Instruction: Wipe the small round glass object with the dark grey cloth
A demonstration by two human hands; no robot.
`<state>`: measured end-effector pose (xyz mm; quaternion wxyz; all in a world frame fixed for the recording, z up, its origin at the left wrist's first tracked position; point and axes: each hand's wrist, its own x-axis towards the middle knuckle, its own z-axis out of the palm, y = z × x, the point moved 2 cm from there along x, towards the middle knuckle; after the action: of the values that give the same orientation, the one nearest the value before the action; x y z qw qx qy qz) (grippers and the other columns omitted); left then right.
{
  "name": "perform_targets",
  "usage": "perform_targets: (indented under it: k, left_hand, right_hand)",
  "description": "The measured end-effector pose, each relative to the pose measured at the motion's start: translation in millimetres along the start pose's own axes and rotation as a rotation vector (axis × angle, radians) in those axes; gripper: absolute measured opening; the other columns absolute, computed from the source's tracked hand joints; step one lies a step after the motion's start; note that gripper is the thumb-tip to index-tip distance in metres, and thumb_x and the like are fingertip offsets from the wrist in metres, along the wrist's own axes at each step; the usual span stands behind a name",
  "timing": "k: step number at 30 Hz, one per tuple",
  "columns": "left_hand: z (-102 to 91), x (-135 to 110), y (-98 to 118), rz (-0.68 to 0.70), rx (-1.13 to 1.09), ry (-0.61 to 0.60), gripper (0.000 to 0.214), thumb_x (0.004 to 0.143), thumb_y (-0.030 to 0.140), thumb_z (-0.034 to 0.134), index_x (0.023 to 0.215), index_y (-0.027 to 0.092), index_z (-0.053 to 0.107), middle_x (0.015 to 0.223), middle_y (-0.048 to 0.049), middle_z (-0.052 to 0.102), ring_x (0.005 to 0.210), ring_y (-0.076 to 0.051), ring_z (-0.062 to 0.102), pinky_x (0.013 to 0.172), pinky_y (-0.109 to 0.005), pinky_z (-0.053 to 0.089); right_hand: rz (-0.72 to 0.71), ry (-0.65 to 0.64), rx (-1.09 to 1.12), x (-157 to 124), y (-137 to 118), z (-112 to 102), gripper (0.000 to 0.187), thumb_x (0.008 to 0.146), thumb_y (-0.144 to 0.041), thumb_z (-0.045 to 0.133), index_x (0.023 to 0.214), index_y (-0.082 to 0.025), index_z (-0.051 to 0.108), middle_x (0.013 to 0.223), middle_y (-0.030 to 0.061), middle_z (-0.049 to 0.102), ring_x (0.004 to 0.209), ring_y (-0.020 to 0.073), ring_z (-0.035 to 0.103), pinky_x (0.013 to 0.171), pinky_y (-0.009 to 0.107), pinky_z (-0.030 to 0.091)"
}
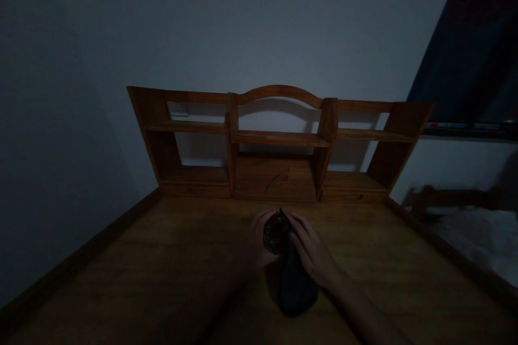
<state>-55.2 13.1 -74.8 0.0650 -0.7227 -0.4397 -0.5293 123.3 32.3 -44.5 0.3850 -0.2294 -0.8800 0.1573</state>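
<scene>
In the middle of the dim head view, my left hand [260, 240] is wrapped around a dark, shiny, round cup-like thing [275, 234], its open mouth turned up towards me. Small glints show on its rim and inside; its material is too dark to tell for sure. My right hand [309, 245] grips a dark cloth [297, 288] and presses it against the right side of the round thing. One corner of the cloth sticks up at the rim, and the rest hangs down towards me. Both hands are over the wooden tabletop [182, 269].
A wooden shelf unit [279, 139] with several compartments stands along the back of the table. Behind it rises a pale wall [243, 27], with a socket [178, 110] at the left. A dark curtain [469, 48] hangs at the right, above a pale heap of fabric [481, 237].
</scene>
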Motion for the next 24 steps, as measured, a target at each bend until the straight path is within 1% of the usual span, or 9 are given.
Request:
perform_targets:
  k: [3,5,8,10,14,19,24]
  left_hand:
    - [-0.7,0,5,0.068,-0.025,-0.027,0.076,0.067,0.024,0.072,0.133,0.019,0.036,0.123,-0.0125,0.055,0.115,-0.027,0.056,0.097,-0.044,0.051]
    - [0.2,-2,6,0.088,-0.022,-0.06,0.074,0.07,0.024,0.07,0.135,0.019,0.035,0.125,-0.0126,0.055,0.118,-0.027,0.055,0.098,-0.043,0.051]
    - [4.2,-8,4,0.106,-0.005,-0.177,0.078,0.073,0.027,0.069,0.14,0.019,0.03,0.132,-0.0142,0.05,0.124,-0.027,0.05,0.102,-0.043,0.048]
    - [6.2,-10,2,0.096,0.014,-0.234,0.08,0.074,0.029,0.069,0.142,0.02,0.028,0.136,-0.0149,0.047,0.126,-0.028,0.049,0.103,-0.044,0.047]
    - [5.1,-11,2,0.073,0.025,-0.248,0.077,0.077,0.032,0.067,0.143,0.021,0.028,0.136,-0.0147,0.047,0.127,-0.027,0.049,0.103,-0.043,0.048]
    - [5.0,-11,1,0.119,0.068,-0.279,0.079,0.079,0.036,0.066,0.144,0.019,0.025,0.137,-0.0148,0.046,0.128,-0.026,0.048,0.102,-0.039,0.048]
    - [7.7,-13,-4,0.103,0.086,-0.292,0.079,0.079,0.037,0.064,0.145,0.021,0.024,0.138,-0.014,0.046,0.128,-0.027,0.048,0.102,-0.042,0.048]
  right_hand:
    - [0.024,0.007,0.012,0,2,-1,0.047,0.102,-0.027,0.034,0.148,-0.03,0.033,0.145,0.0048,0.042,0.133,0.0226,0.041,0.114,0.041,0.035]
    - [0.033,0.017,0.015,-1,5,-1,0.045,0.102,-0.027,0.035,0.146,-0.03,0.036,0.143,0.0048,0.045,0.131,0.0222,0.043,0.113,0.04,0.036]
    - [0.034,0.018,0.005,-2,10,0,0.043,0.101,-0.025,0.036,0.144,-0.029,0.039,0.141,0.0052,0.047,0.13,0.0216,0.045,0.112,0.04,0.038]
    - [0.026,0.028,-0.004,-2,12,1,0.043,0.101,-0.024,0.037,0.144,-0.028,0.039,0.14,0.0057,0.048,0.129,0.0218,0.046,0.111,0.04,0.039]
    - [-0.013,0.06,-0.029,-3,16,5,0.043,0.1,-0.021,0.037,0.143,-0.027,0.041,0.137,0.0067,0.052,0.126,0.0224,0.049,0.107,0.04,0.043]
    - [-0.049,0.12,-0.106,-5,20,9,0.044,0.098,-0.016,0.039,0.14,-0.027,0.044,0.132,0.0072,0.057,0.121,0.0227,0.054,0.103,0.04,0.047]
    - [-0.103,0.191,-0.199,-9,23,10,0.044,0.096,-0.012,0.043,0.138,-0.026,0.045,0.128,0.0072,0.061,0.116,0.0216,0.058,0.1,0.038,0.049]
